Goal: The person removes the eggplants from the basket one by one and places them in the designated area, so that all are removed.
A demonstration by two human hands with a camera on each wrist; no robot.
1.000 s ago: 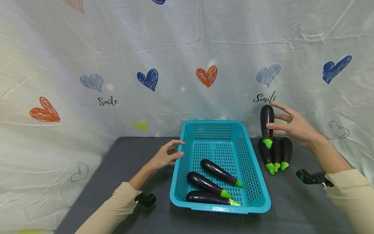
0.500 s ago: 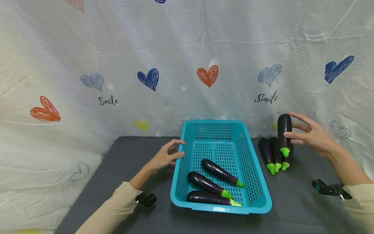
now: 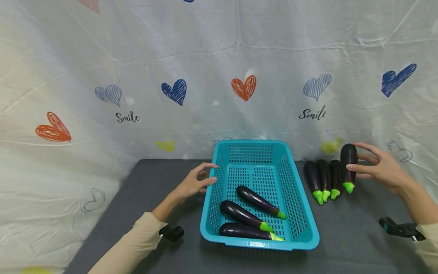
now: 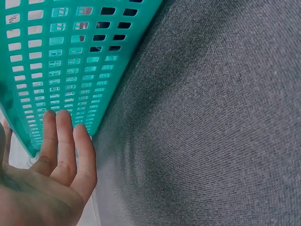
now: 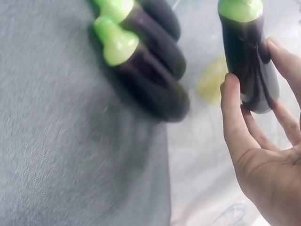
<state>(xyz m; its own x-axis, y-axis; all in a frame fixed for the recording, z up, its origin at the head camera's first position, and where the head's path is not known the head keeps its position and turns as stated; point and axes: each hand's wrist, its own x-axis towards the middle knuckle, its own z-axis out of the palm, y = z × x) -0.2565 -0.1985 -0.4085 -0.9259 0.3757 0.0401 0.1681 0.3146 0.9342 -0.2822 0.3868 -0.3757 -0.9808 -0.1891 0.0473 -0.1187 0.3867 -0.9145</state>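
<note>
My right hand pinches a dark purple eggplant between thumb and fingers, its green stem end pointing down toward me. Just left of it, a row of three eggplants lies side by side on the table; the right wrist view shows the nearest eggplant close by. My left hand rests at the left rim of a turquoise plastic basket, thumb and index tips on the rim. Its relaxed fingers lie against the outer wall in the left wrist view. Three eggplants lie inside the basket.
The dark grey table carries the basket at its middle. Behind it hangs a pale curtain printed with hearts and lettering, meeting the table's back edge.
My right hand has moved right and down with the eggplant, from over the others to their right end. The row beneath is now uncovered. My left hand and the basket stay in place.
</note>
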